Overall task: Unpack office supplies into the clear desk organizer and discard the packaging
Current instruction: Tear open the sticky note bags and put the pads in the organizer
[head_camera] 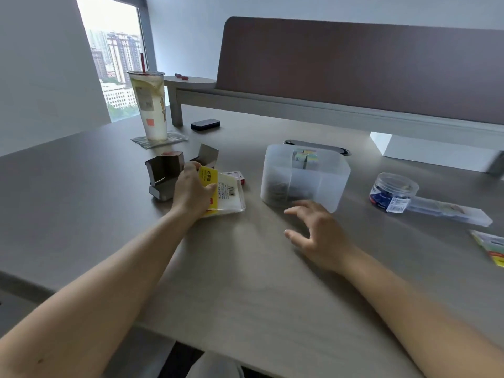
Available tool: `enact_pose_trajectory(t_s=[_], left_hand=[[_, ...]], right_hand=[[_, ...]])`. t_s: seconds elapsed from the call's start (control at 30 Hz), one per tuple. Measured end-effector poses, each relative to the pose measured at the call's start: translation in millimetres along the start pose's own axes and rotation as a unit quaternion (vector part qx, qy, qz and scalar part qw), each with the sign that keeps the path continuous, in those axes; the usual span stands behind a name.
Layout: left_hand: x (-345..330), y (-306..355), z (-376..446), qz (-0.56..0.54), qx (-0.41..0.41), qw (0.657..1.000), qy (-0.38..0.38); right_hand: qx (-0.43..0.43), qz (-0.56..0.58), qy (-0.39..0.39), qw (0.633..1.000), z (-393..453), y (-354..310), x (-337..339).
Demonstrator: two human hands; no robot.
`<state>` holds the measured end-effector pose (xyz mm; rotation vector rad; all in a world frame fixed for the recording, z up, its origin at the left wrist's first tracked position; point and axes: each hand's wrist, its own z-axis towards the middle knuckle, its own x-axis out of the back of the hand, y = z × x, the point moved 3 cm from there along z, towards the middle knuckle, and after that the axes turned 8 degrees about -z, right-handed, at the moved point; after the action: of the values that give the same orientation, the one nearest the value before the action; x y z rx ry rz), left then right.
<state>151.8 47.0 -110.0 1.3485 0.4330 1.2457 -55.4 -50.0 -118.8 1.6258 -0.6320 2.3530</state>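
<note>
At the far left of the desk, a tall drink cup with a red straw is set on a coaster, and a small black case is seen just behind it. Nearer, two opened cardboard boxes are stood with their flaps up. The left forearm is stretched forward across the desk, and the left hand is laid palm-down over a flat plastic packet with a yellow label; the fingers are curled over its far edge and the thumb is pressed on its top, so the packet is held against the desk. A small red-edged box is partly covered by the packet.

Right of centre, the clear desk organizer is placed on the desk, with coloured note blocks in a rear compartment and dark small items in a front one. The right hand is hovered just in front of the organizer, palm down, with fingers spread and relaxed and nothing held; whether the fingertips touch its wall cannot be told.

Further right, a round clear tub with a blue label is seen beside a long clear case, and a coloured packet is cut by the frame edge.
</note>
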Motion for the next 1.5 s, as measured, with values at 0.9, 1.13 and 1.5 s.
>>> enact_pose_trajectory(t_s=[0.9,1.13,1.5], left_hand=[[-146.3,84.0,-121.9,0.233,-0.276,0.835,-0.415],[-160.4,82.1,-114.8,0.234,-0.283,0.840,-0.400],[-152.7,84.9,-115.5,0.174,-0.273,0.867,-0.379]], right_hand=[[-0.403,-0.113,0.072,0.905,-138.6,180.0,80.5],[-0.471,-0.084,0.067,0.876,-142.5,209.9,84.4],[-0.275,0.072,0.065,0.957,-119.5,145.6,79.3]])
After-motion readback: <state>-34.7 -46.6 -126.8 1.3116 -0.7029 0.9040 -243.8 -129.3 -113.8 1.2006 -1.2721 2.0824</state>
